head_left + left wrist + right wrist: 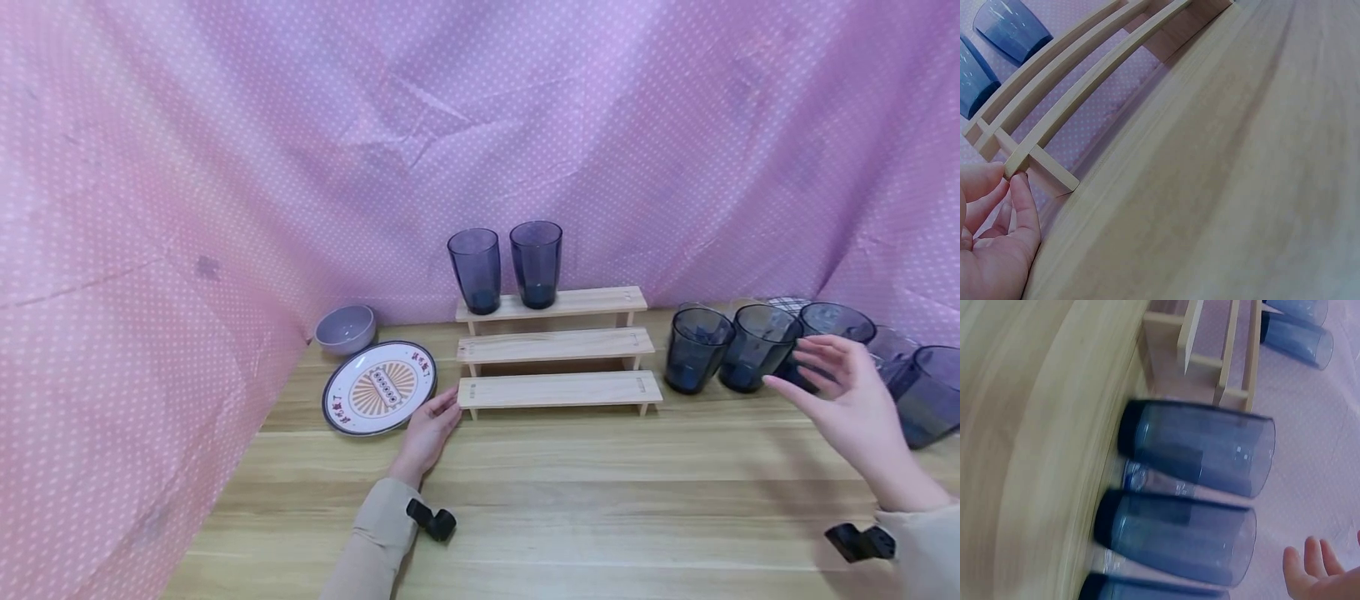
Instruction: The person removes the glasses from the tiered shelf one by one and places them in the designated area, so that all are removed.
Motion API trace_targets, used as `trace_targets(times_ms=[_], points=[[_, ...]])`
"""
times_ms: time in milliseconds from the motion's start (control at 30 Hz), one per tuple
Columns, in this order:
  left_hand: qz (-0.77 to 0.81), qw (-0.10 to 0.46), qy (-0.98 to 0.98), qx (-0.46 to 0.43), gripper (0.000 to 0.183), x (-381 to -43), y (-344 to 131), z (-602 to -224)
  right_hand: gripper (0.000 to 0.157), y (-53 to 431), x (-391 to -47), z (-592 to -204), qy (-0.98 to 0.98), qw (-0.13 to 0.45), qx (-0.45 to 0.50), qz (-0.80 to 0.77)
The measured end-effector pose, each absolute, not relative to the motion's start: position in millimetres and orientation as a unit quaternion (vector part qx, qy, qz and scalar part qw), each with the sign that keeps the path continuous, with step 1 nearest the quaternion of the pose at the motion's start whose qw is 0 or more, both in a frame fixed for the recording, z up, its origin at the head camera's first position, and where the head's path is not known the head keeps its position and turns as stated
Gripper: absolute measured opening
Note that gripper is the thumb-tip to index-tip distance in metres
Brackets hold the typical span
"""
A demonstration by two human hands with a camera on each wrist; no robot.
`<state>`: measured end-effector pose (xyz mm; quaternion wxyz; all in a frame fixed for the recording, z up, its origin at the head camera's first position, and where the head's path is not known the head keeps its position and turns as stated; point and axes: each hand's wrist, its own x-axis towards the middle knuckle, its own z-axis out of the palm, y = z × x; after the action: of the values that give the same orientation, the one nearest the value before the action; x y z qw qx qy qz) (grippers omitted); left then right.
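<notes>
A three-step wooden rack (pixel 558 390) stands on the table, two blue glasses (pixel 537 262) upright on its top step. My left hand (pixel 429 429) is at the left end of the lowest step. In the left wrist view, its thumb and fingers (pixel 1024 203) pinch that board end. To the right, my right hand (pixel 855 400) is raised, thumb and fingers spread, with nothing in it. It overlaps a row of dark blue glasses (pixel 757 350) in the head view. Another blue glass (pixel 930 396) is partly behind this hand, at the right edge.
On the left lie a round plate (pixel 380 388) with a printed sunburst and a small grey-purple bowl (pixel 346 331) behind it. Clear glassware (pixel 892 343) shows among the blue glasses. A pink dotted cloth (pixel 360 150) hangs behind the wooden table (pixel 570 508).
</notes>
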<state>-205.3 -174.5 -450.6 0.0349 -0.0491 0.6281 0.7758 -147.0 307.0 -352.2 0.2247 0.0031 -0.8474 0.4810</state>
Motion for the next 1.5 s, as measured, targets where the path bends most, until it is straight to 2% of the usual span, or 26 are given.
trace_targets(times_ms=[300,667,867,1200,1500], points=[[0.774,0.038,0.631,-0.042,0.047,-205,-176,-453,0.062,274,-159,-352,-0.822,0.201,0.069,0.528],[0.775,0.033,0.630,-0.040,0.048,-204,-176,-451,0.061,237,-176,-341,-0.829,0.163,0.083,0.529],[0.774,0.034,0.631,-0.048,0.047,-204,-176,-451,0.069,217,-186,-340,-0.836,0.150,0.091,0.519],[0.771,0.037,0.634,-0.047,0.046,-202,-175,-450,0.078,184,-205,-335,-0.833,0.083,0.105,0.536],[0.774,0.034,0.630,-0.057,0.046,-206,-173,-451,0.090,158,-229,-327,-0.833,0.059,0.103,0.541]])
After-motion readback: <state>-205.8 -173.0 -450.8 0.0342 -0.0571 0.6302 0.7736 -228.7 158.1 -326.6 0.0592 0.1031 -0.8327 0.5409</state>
